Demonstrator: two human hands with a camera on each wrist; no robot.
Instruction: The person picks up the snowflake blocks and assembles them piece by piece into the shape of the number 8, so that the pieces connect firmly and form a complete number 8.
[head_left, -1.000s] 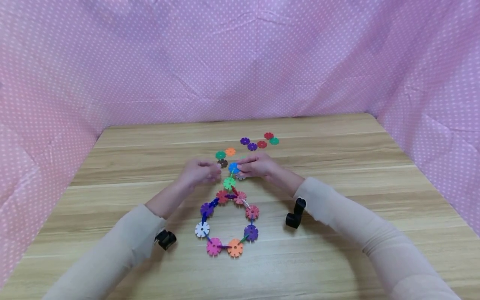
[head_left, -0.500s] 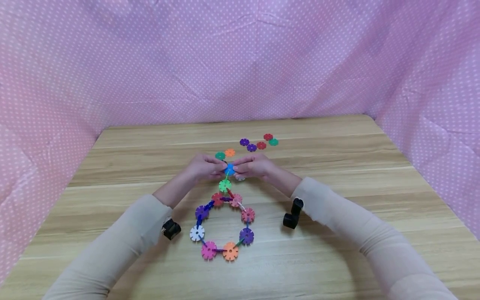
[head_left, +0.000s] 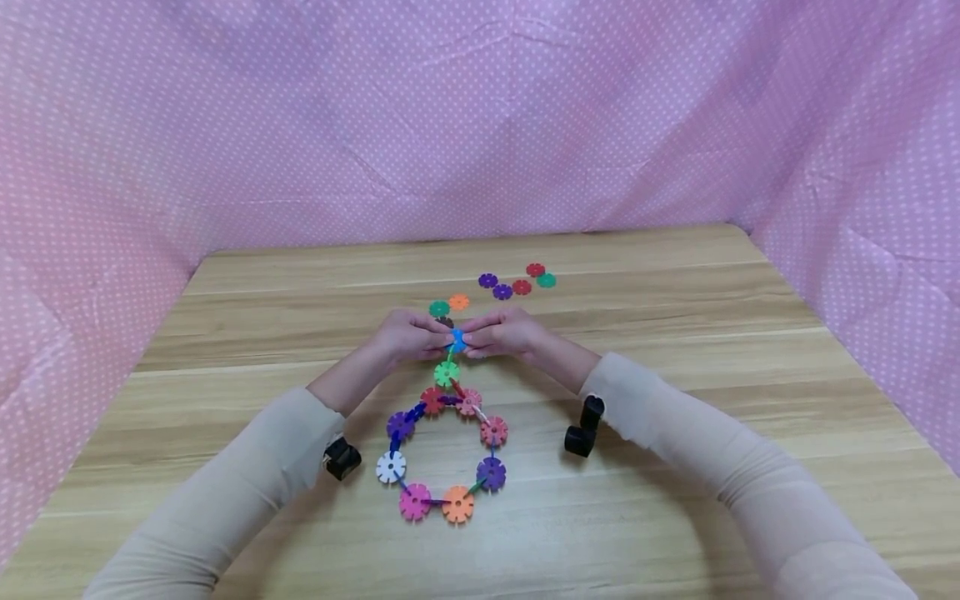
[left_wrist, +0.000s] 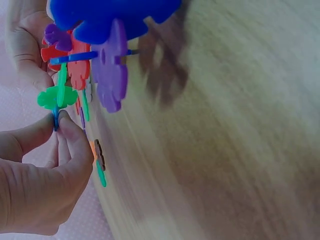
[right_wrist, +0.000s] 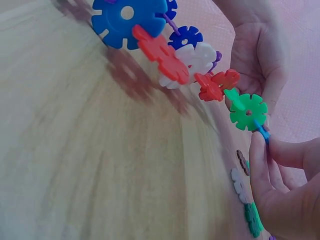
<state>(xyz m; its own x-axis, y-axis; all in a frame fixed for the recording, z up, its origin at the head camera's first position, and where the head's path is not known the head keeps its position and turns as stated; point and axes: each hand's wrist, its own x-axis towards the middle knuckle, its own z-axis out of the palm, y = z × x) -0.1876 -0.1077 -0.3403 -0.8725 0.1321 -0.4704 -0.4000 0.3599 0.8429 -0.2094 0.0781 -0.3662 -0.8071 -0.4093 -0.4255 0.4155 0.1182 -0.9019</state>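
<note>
My left hand (head_left: 411, 336) and right hand (head_left: 506, 333) meet over the table, each pinching one side of a blue notched plastic disc (head_left: 457, 341). Edge-on in the left wrist view, this blue disc (left_wrist: 55, 121) sits between thumb and fingertips. Linked to it by a light green disc is another bright green disc (head_left: 446, 374), shown face-on in the right wrist view. Below hangs a closed ring of interlocked notched discs, including a white one (head_left: 391, 467), a pink one (head_left: 415, 502), an orange one (head_left: 457, 505) and a purple one (head_left: 491, 474).
Loose discs lie beyond the hands: a green one (head_left: 439, 308), an orange one (head_left: 459, 302) and a brown one (head_left: 446, 322), partly covered. Farther right are purple (head_left: 502, 292) and red discs (head_left: 522, 287). A pink dotted curtain (head_left: 480, 125) stands behind the wooden table (head_left: 637, 517).
My left hand has moved right, from beside the brown disc, and now pinches the blue disc. The linked discs have shifted slightly left and nearer. My right hand keeps its hold.
</note>
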